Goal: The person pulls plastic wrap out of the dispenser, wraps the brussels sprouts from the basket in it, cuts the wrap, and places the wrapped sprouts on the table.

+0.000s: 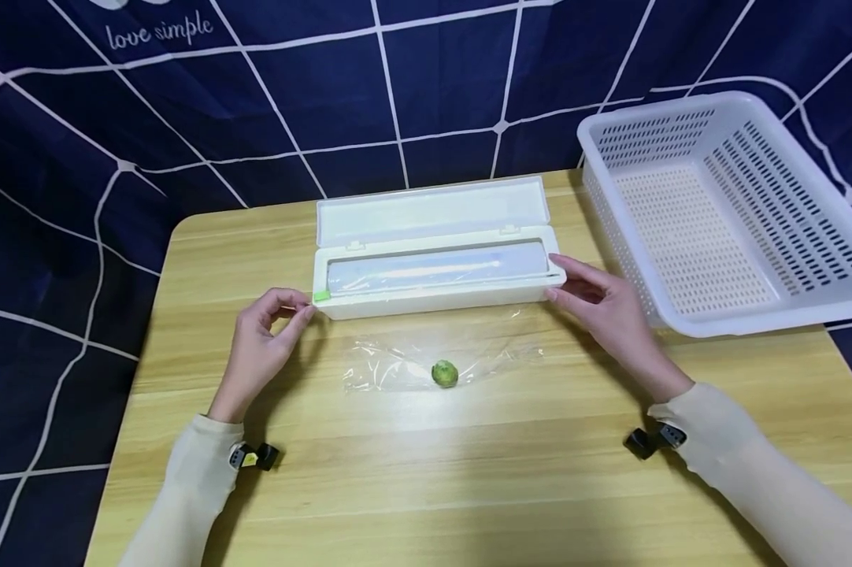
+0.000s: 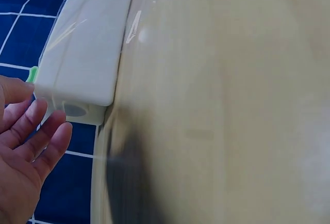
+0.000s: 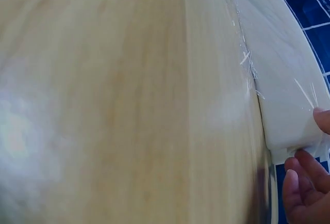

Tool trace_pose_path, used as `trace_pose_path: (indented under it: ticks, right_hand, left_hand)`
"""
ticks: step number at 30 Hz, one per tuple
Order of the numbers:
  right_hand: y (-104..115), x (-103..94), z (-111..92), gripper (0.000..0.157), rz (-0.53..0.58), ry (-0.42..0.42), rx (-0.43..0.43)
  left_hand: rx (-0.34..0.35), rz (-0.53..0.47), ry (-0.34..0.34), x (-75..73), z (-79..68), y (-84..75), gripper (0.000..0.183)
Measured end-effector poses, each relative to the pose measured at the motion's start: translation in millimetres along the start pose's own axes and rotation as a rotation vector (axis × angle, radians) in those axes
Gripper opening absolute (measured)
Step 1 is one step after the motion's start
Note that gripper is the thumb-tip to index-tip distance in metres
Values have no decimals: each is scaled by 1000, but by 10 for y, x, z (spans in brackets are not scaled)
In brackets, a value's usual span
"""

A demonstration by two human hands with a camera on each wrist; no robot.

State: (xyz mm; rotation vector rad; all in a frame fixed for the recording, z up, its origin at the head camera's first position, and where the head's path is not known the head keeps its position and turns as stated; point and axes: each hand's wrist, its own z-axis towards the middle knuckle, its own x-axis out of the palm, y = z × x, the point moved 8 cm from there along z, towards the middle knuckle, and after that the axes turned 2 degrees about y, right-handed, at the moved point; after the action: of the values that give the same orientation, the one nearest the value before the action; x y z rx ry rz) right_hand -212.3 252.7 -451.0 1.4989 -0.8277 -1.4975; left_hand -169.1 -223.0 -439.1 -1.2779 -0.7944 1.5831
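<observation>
A white plastic-wrap dispenser box (image 1: 440,298) lies near the table's back edge with its lid (image 1: 433,216) raised, showing the film roll (image 1: 436,269) inside. Clear film (image 1: 383,366) spreads out in front of it, and a small round green lime-like fruit (image 1: 444,373) overlaps that film. My left hand (image 1: 266,335) pinches the box's left front corner with thumb and index finger, close to a green slider (image 2: 32,74); the other fingers curl loosely beside the end. At the opposite end, my right hand (image 1: 606,311) grips the box between thumb and index finger.
A white slotted plastic basket (image 1: 681,323) stands at the right, close to my right hand. The wooden table (image 1: 369,488) backs onto a dark blue cloth with white lines (image 1: 341,94). Small black wrist cameras (image 1: 642,442) jut out from the sleeves.
</observation>
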Motion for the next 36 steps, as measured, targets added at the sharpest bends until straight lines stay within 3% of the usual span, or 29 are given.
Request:
trace_pose_path:
  ticks: [5, 9, 18, 25, 31, 36]
  right_hand:
    - [15, -16, -53, 48, 3, -16, -12]
    - [45, 0, -74, 44, 14, -13, -39]
    - [77, -63, -149, 35, -15, -83, -68]
    - [79, -94, -209, 33, 36, -165, -73]
    - [202, -10, -292, 22, 75, -125, -132]
    - [339, 80, -350, 24, 49, -91, -230]
  left_hand:
    - [-26, 3, -16, 8, -116, 20, 11]
    - [13, -1, -10, 13, -165, -45, 12]
    - [113, -18, 102, 131, -249, -182, 19]
    - [102, -22, 167, 221, -319, -180, 22]
    - [113, -39, 217, 350, -349, -223, 24]
    - [110, -43, 232, 448, -368, -249, 25]
